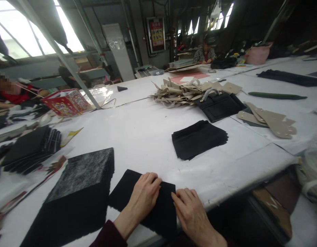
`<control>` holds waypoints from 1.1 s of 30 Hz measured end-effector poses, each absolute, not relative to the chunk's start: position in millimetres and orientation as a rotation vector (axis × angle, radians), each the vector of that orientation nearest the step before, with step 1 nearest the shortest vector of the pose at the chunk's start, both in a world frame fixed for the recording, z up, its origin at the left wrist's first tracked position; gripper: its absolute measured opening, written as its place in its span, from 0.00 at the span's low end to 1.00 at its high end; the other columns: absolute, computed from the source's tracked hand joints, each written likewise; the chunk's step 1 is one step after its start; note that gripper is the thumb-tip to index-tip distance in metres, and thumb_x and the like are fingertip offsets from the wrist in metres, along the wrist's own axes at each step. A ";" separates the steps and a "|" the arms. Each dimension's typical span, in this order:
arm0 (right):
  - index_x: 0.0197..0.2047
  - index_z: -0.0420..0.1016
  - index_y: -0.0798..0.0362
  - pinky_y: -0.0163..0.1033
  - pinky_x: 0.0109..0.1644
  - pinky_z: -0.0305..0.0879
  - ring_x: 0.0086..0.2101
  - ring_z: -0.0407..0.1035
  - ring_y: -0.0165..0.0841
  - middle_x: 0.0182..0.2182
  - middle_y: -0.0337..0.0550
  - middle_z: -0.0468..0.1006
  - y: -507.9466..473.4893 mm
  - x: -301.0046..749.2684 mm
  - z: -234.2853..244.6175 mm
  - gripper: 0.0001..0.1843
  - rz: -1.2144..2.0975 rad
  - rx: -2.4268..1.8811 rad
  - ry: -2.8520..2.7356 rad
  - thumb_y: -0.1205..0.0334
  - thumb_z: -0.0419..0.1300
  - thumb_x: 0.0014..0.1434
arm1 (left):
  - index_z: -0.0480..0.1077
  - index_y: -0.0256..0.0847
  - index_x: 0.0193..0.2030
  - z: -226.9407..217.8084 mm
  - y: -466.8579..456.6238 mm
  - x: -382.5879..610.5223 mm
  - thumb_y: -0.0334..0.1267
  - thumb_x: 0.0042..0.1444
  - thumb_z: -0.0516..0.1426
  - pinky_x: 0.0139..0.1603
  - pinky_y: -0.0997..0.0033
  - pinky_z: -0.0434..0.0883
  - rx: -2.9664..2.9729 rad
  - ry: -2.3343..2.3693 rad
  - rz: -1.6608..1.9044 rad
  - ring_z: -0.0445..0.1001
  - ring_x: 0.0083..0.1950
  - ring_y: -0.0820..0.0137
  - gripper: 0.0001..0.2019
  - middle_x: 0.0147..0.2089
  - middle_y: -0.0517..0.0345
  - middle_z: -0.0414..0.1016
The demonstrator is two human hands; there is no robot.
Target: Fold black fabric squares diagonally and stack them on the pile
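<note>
A flat black fabric piece lies at the near edge of the white table, in front of me. My left hand rests over its middle with fingers bent and closed on the cloth. At the right edge of the same piece, my right hand pinches the border between thumb and fingers. To the left is a larger stack of black fabric, with a grey fuzzy sheet across its upper part. Beyond my hands sits a neat pile of black fabric pieces.
Farther back on the white table are a heap of beige pieces, a black bag, beige straps and a cucumber. A slanted pole rises beside a red box. Two people work across the table.
</note>
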State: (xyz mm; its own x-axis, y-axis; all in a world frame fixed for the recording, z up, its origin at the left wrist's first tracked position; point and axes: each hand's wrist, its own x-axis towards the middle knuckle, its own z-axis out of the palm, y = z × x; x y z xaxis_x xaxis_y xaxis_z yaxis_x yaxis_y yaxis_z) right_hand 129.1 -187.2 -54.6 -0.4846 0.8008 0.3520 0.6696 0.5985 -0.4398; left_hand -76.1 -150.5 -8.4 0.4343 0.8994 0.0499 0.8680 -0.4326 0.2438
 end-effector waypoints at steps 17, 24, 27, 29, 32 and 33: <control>0.51 0.69 0.52 0.46 0.45 0.59 0.39 0.66 0.39 0.36 0.43 0.73 -166.0 125.9 -49.1 0.14 0.574 -1.487 -1.943 0.67 0.58 0.61 | 0.65 0.41 0.36 -14.9 -135.7 -55.3 0.33 0.62 0.57 0.49 0.63 0.64 2.238 1.408 0.551 0.69 0.41 0.68 0.04 0.36 0.61 0.71; 0.38 0.71 0.49 0.48 0.47 0.55 0.42 0.63 0.41 0.37 0.43 0.72 -166.3 125.4 -51.1 0.05 0.351 -1.560 -1.965 0.66 0.61 0.57 | 0.70 0.44 0.43 -20.1 -137.6 -52.5 0.33 0.62 0.57 0.52 0.60 0.64 2.519 1.360 0.406 0.69 0.45 0.65 0.04 0.42 0.58 0.72; 0.35 0.70 0.49 0.46 0.46 0.55 0.41 0.64 0.40 0.35 0.41 0.72 -167.3 123.4 -54.2 0.06 0.398 -1.572 -1.918 0.68 0.61 0.55 | 0.70 0.42 0.38 -18.6 -133.9 -44.9 0.32 0.63 0.55 0.49 0.61 0.66 2.617 1.334 0.248 0.70 0.42 0.65 0.04 0.39 0.57 0.71; 0.35 0.70 0.49 0.46 0.46 0.55 0.41 0.64 0.39 0.35 0.40 0.73 -168.1 122.8 -55.2 0.06 0.424 -1.567 -1.897 0.69 0.61 0.54 | 0.69 0.41 0.35 -17.2 -131.5 -42.2 0.30 0.62 0.54 0.45 0.62 0.67 2.656 1.327 0.162 0.70 0.39 0.65 0.05 0.36 0.56 0.71; 0.36 0.71 0.49 0.46 0.47 0.55 0.42 0.65 0.40 0.36 0.41 0.74 -168.3 123.5 -54.9 0.06 0.461 -1.564 -1.847 0.68 0.61 0.55 | 0.68 0.40 0.36 -17.1 -130.8 -44.5 0.28 0.62 0.52 0.44 0.63 0.67 2.661 1.308 0.197 0.70 0.39 0.65 0.06 0.36 0.56 0.71; 0.37 0.71 0.49 0.46 0.47 0.55 0.42 0.65 0.40 0.37 0.41 0.75 -167.9 123.8 -54.3 0.06 0.482 -1.566 -1.821 0.67 0.60 0.55 | 0.68 0.40 0.37 -17.6 -131.8 -46.4 0.28 0.63 0.52 0.45 0.63 0.67 2.636 1.313 0.258 0.70 0.40 0.65 0.06 0.37 0.56 0.71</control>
State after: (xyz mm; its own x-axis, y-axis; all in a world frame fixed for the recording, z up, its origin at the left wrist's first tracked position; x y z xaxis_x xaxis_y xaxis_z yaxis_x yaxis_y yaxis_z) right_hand 123.8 -167.9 -54.3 -0.0466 0.9668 0.2514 0.7156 0.2079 -0.6668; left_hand -46.4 -131.8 -17.6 0.5940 0.8012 0.0727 0.7690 -0.5920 0.2413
